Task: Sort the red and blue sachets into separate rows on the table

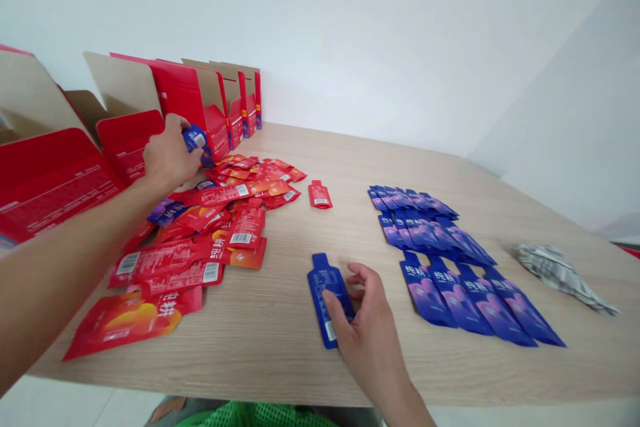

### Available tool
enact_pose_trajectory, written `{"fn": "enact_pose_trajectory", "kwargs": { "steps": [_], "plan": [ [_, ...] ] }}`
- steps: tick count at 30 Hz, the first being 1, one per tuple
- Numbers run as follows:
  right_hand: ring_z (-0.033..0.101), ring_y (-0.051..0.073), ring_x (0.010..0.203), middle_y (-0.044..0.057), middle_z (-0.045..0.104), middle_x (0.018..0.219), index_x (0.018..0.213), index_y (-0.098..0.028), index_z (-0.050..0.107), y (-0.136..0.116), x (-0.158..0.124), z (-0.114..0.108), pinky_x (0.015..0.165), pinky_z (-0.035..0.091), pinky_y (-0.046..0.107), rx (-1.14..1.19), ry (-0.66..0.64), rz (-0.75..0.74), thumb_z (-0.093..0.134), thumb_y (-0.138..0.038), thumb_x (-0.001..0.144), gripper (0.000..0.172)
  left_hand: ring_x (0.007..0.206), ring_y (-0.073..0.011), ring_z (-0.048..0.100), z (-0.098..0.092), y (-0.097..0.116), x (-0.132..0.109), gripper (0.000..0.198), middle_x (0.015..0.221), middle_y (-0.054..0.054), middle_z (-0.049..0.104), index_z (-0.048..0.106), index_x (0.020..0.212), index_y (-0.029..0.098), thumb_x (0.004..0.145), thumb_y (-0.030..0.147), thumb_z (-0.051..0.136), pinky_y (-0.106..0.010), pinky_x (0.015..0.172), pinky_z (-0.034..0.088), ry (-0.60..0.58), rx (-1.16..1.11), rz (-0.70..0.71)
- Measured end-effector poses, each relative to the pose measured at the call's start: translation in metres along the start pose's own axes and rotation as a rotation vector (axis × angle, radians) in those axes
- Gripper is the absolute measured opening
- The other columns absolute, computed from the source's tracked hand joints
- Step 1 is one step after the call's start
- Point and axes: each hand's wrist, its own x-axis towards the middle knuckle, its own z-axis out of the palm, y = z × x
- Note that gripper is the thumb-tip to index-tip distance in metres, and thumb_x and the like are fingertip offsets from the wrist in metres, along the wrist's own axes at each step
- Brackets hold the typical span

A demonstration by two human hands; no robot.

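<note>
At the left, my left hand (173, 150) is closed on a blue pouch (194, 138), close to the front of the red boxes and above the far end of a heap of red pouches (195, 257). Part of another blue pouch shows just below that hand. Near the table's front, a single blue pouch (325, 283) lies with its printed back up and its spout pointing away. Over its right side is my right hand (370, 323), thumb across the pouch and fingers loosely curled apart from the thumb at its edge.
Red boxes (130, 140) with raised flaps line the left side. One small red pouch (320, 194) lies alone mid-table. Several blue-purple pouches (430, 290) overlap in three rows at the right, beside a crumpled checked cloth (555, 270). A white wall stands behind the table.
</note>
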Motion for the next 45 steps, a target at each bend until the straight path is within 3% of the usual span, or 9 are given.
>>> {"fn": "enact_pose_trajectory", "kwargs": {
  "steps": [3, 6, 13, 19, 24, 31, 35, 40, 45],
  "plan": [
    [0.059, 0.042, 0.128, 0.025, 0.058, 0.141, 0.137, -0.013, 0.054, -0.006, -0.008, 0.001, 0.106, 0.052, 0.060, -0.232, -0.023, -0.129, 0.081, -0.053, 0.079, 0.075, 0.131, -0.0390, 0.065, -0.007, 0.028, -0.013, 0.067, 0.132, -0.005, 0.072, 0.056, 0.136, 0.029, 0.080, 0.058, 0.077, -0.052, 0.105, 0.050, 0.097, -0.168, 0.071],
    [0.062, 0.042, 0.120, 0.022, 0.065, 0.129, 0.131, -0.015, 0.059, -0.017, -0.011, -0.005, 0.102, 0.054, 0.059, -0.412, -0.111, -0.174, 0.079, -0.035, 0.080, 0.058, 0.114, -0.0319, 0.073, -0.002, 0.063, -0.040, 0.063, 0.129, -0.006, 0.073, 0.060, 0.128, 0.023, 0.072, 0.036, 0.087, -0.046, 0.097, 0.059, 0.069, -0.384, 0.045],
    [0.076, 0.027, 0.087, 0.010, 0.077, 0.100, 0.138, -0.016, 0.053, -0.029, 0.015, -0.028, 0.076, 0.054, 0.035, -0.344, -0.238, -0.059, 0.043, -0.010, 0.099, 0.041, 0.070, -0.0230, 0.076, 0.032, 0.121, -0.129, 0.067, 0.090, 0.001, 0.075, 0.053, 0.129, 0.026, 0.071, 0.025, 0.087, -0.034, 0.059, 0.063, -0.465, -1.061, -0.250],
    [0.073, 0.030, 0.100, 0.014, 0.075, 0.106, 0.119, -0.016, 0.059, -0.013, 0.024, -0.033, 0.087, 0.054, 0.040, -0.363, -0.149, -0.033, 0.055, -0.021, 0.103, 0.018, 0.073, -0.0227, 0.077, 0.064, 0.124, -0.166, 0.067, 0.091, 0.000, 0.077, 0.053, 0.123, 0.027, 0.066, 0.034, 0.088, -0.032, 0.060, 0.064, -0.579, -1.157, -0.246],
    [0.066, 0.038, 0.105, 0.014, 0.069, 0.106, 0.107, -0.018, 0.062, -0.029, 0.012, -0.021, 0.092, 0.055, 0.051, -0.560, -0.149, -0.060, 0.084, -0.053, 0.084, 0.047, 0.082, -0.0232, 0.077, 0.080, 0.113, -0.177, 0.073, 0.098, -0.002, 0.078, 0.053, 0.123, 0.026, 0.061, 0.036, 0.090, -0.032, 0.065, 0.064, -0.553, -1.178, -0.346],
    [0.065, 0.034, 0.103, 0.014, 0.069, 0.105, 0.117, -0.014, 0.065, -0.046, 0.016, -0.015, 0.090, 0.056, 0.048, -0.665, -0.241, -0.118, 0.065, -0.020, 0.090, 0.028, 0.077, -0.0214, 0.074, 0.070, 0.103, -0.184, 0.067, 0.093, -0.001, 0.076, 0.057, 0.116, 0.025, 0.060, 0.036, 0.092, -0.030, 0.061, 0.061, -0.488, -1.171, -0.356],
    [0.066, 0.035, 0.100, 0.013, 0.071, 0.101, 0.114, -0.016, 0.067, -0.042, 0.012, -0.022, 0.086, 0.056, 0.048, -0.683, -0.251, -0.155, 0.061, -0.018, 0.087, 0.028, 0.075, -0.0221, 0.075, 0.065, 0.101, -0.184, 0.061, 0.089, 0.001, 0.075, 0.058, 0.115, 0.026, 0.063, 0.031, 0.090, -0.029, 0.057, 0.060, -0.474, -1.177, -0.393],
    [0.067, 0.031, 0.098, 0.011, 0.073, 0.099, 0.104, -0.020, 0.068, -0.019, 0.011, -0.067, 0.089, 0.054, 0.045, -0.637, -0.054, -0.143, 0.062, -0.023, 0.089, 0.017, 0.071, -0.0205, 0.074, 0.064, 0.103, -0.184, 0.058, 0.090, 0.000, 0.076, 0.060, 0.115, 0.027, 0.065, 0.024, 0.089, -0.029, 0.054, 0.062, -0.452, -1.165, -0.460],
    [0.070, 0.032, 0.089, 0.012, 0.075, 0.096, 0.100, -0.022, 0.068, 0.043, 0.031, -0.170, 0.083, 0.052, 0.043, -0.798, 0.316, 0.153, 0.066, -0.048, 0.088, 0.030, 0.067, -0.0194, 0.073, 0.064, 0.105, -0.186, 0.058, 0.091, 0.001, 0.076, 0.060, 0.114, 0.028, 0.064, 0.027, 0.091, -0.030, 0.053, 0.062, -0.483, -1.156, -0.489]
  ]
}}
